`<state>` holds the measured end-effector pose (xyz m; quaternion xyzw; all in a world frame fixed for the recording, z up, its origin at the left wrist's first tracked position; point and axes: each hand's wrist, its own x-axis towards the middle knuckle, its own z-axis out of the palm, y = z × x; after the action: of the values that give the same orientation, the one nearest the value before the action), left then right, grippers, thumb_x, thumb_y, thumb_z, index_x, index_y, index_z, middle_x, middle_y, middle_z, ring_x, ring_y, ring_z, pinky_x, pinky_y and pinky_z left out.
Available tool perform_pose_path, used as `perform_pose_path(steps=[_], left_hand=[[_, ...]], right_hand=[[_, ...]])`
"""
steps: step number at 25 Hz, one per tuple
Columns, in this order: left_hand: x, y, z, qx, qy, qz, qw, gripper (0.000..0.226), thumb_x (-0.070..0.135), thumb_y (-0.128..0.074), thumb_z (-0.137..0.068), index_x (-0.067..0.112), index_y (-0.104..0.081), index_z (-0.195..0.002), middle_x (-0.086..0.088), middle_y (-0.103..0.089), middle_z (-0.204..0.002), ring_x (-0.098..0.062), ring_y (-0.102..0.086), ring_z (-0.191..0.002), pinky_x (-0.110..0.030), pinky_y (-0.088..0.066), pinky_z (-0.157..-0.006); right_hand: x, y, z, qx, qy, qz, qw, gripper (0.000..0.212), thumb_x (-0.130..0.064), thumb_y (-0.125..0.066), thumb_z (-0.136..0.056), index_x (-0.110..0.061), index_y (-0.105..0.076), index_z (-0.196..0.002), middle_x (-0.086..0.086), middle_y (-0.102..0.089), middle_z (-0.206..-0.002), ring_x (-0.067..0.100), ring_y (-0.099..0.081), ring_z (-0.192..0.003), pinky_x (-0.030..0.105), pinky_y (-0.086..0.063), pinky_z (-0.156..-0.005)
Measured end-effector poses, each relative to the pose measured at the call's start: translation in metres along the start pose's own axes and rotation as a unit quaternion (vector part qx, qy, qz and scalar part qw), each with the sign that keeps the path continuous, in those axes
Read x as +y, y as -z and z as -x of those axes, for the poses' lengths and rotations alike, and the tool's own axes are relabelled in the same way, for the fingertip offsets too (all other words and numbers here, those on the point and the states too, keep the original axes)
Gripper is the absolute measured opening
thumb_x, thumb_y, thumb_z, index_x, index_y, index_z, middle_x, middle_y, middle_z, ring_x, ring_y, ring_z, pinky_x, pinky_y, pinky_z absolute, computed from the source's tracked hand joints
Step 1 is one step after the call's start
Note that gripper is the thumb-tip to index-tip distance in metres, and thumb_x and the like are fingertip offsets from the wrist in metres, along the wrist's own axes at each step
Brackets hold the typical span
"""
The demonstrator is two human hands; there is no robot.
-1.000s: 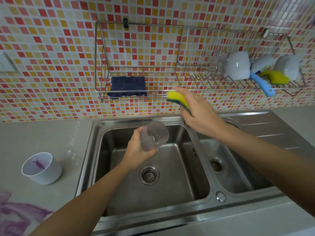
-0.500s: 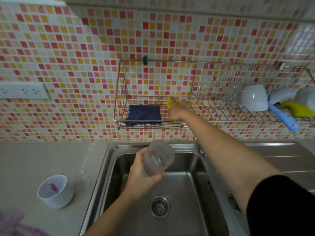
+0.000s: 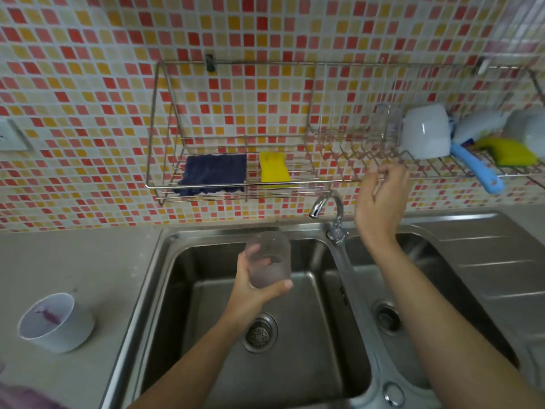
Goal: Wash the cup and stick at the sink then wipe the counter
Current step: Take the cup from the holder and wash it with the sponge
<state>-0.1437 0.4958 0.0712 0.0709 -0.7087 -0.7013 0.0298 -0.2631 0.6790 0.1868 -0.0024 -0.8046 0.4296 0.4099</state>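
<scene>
My left hand (image 3: 253, 287) gripped the clear cup (image 3: 269, 261) round its lower part, thumb on one side & fingers on the other. It held the cup over the left basin of the sink (image 3: 177, 305), so drops would fall in the basin & not on the counter (image 3: 88, 261). The cup was near the spout of the tap (image 3: 326, 206), which I judge was a good place for a rinse. I saw no water running.

My right hand (image 3: 380, 199) was empty, fingers loosely bent, up at the front wire of the rack (image 3: 265, 64) on the wall. Whether it touched the wire I cannot tell. The yellow sponge (image 3: 273, 171) lay flat in the rack just beside the blue cloth (image 3: 213, 174), a place where both can drain & dry.

On the counter, well to the left of the sink, stood a white cup (image 3: 56, 326) w/ a purple stain inside. A purple spill (image 3: 17, 397) showed at the bottom left corner, i.e. the wiping was not yet done. The stick I could not make out for sure.

Next step prob.: right hand to the tap, w/ care bc a wet cup slips easily.
</scene>
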Motion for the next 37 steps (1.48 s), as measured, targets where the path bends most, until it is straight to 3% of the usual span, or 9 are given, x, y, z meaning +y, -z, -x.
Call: perform_pose_path(steps=[2, 4, 8, 11, 16, 21, 28, 32, 37], left_hand=[[-0.012, -0.020, -0.014, 0.014, 0.028, 0.000, 1.000, 0.079, 0.039, -0.087, -0.055, 0.041, -0.043, -0.120, 0.002, -0.055, -0.124, -0.017, -0.054, -0.117, -0.045, -0.048, -0.099], [-0.020, -0.036, -0.029, 0.020, 0.051, -0.013, 0.998, 0.070, 0.039, -0.086, -0.059, 0.039, -0.045, -0.116, 0.000, -0.055, -0.125, -0.017, -0.057, -0.113, -0.044, -0.049, -0.098], [-0.027, -0.053, -0.057, 0.045, 0.056, -0.079, 0.994, 0.063, 0.052, -0.083, -0.049, 0.042, -0.048, -0.100, 0.000, -0.052, -0.121, -0.013, -0.055, -0.110, -0.037, -0.049, -0.098], [-0.034, -0.058, -0.071, 0.063, 0.036, -0.120, 0.990, 0.067, 0.055, -0.083, -0.046, 0.041, -0.050, -0.102, 0.002, -0.055, -0.116, -0.012, -0.057, -0.110, -0.040, -0.048, -0.098], [-0.042, -0.063, -0.079, 0.050, 0.030, -0.093, 0.994, 0.083, 0.048, -0.085, -0.049, 0.030, -0.044, -0.119, 0.005, -0.055, -0.120, -0.012, -0.055, -0.115, -0.043, -0.048, -0.099], [-0.045, -0.066, -0.081, 0.034, 0.023, -0.103, 0.994, 0.087, 0.044, -0.081, -0.051, 0.029, -0.038, -0.125, 0.004, -0.050, -0.119, -0.013, -0.054, -0.113, -0.043, -0.051, -0.094], [-0.048, -0.072, -0.088, 0.031, 0.036, -0.133, 0.990, 0.093, 0.046, -0.076, -0.047, 0.040, -0.037, -0.131, 0.006, -0.053, -0.112, -0.011, -0.056, -0.105, -0.039, -0.052, -0.091], [-0.055, -0.073, -0.098, 0.027, 0.077, -0.136, 0.987, 0.089, 0.040, -0.081, -0.056, 0.033, -0.036, -0.132, 0.004, -0.060, -0.119, -0.016, -0.061, -0.108, -0.035, -0.052, -0.090], [-0.043, -0.082, -0.115, 0.056, 0.115, -0.188, 0.974, 0.060, 0.044, -0.077, -0.070, 0.021, -0.047, -0.117, 0.000, -0.062, -0.108, -0.009, -0.061, -0.081, -0.015, -0.049, -0.052]], right_hand=[[0.045, 0.008, 0.026, 0.012, -0.039, 0.017, 0.999, 0.014, -0.017, -0.046, -0.093, -0.004, -0.049, -0.093, 0.003, -0.044, -0.093, 0.019, -0.043, -0.088, 0.026, -0.033, -0.078], [0.095, -0.002, 0.047, -0.073, -0.087, 0.076, 0.991, 0.015, -0.010, -0.053, -0.087, -0.001, -0.051, -0.100, 0.010, -0.048, -0.098, 0.026, -0.047, -0.097, 0.030, -0.034, -0.084], [0.170, -0.040, 0.049, -0.330, -0.177, 0.121, 0.919, 0.077, -0.001, -0.066, -0.075, 0.002, -0.026, -0.141, 0.020, -0.034, -0.143, 0.033, -0.032, -0.133, 0.039, -0.026, -0.112], [0.187, -0.067, 0.049, -0.443, -0.115, 0.128, 0.880, 0.093, 0.001, -0.064, -0.073, -0.002, -0.008, -0.147, 0.016, -0.013, -0.155, 0.032, -0.018, -0.141, 0.038, -0.019, -0.116], [0.193, -0.083, 0.071, -0.550, 0.126, 0.198, 0.801, 0.098, -0.010, -0.064, -0.076, -0.014, 0.002, -0.149, 0.008, 0.003, -0.158, 0.028, 0.004, -0.145, 0.046, -0.008, -0.118], [0.201, -0.101, 0.078, -0.627, 0.146, 0.284, 0.710, 0.087, -0.011, -0.051, -0.086, -0.009, 0.011, -0.146, 0.006, 0.014, -0.157, 0.021, 0.014, -0.144, 0.041, 0.001, -0.118], [0.219, -0.052, 0.115, -0.533, 0.087, 0.219, 0.813, 0.073, -0.015, -0.042, -0.090, -0.011, 0.005, -0.147, 0.001, 0.019, -0.148, 0.022, 0.011, -0.144, 0.039, 0.003, -0.117], [0.232, -0.029, 0.144, -0.525, 0.059, 0.295, 0.796, 0.067, -0.043, -0.006, -0.086, -0.013, 0.013, -0.143, 0.006, 0.018, -0.149, 0.022, 0.016, -0.139, 0.042, 0.004, -0.113], [0.234, -0.030, 0.153, -0.506, 0.025, 0.295, 0.810, 0.070, -0.039, -0.025, -0.093, -0.010, 0.010, -0.146, 0.009, 0.013, -0.156, 0.025, 0.011, -0.144, 0.040, 0.005, -0.111]])
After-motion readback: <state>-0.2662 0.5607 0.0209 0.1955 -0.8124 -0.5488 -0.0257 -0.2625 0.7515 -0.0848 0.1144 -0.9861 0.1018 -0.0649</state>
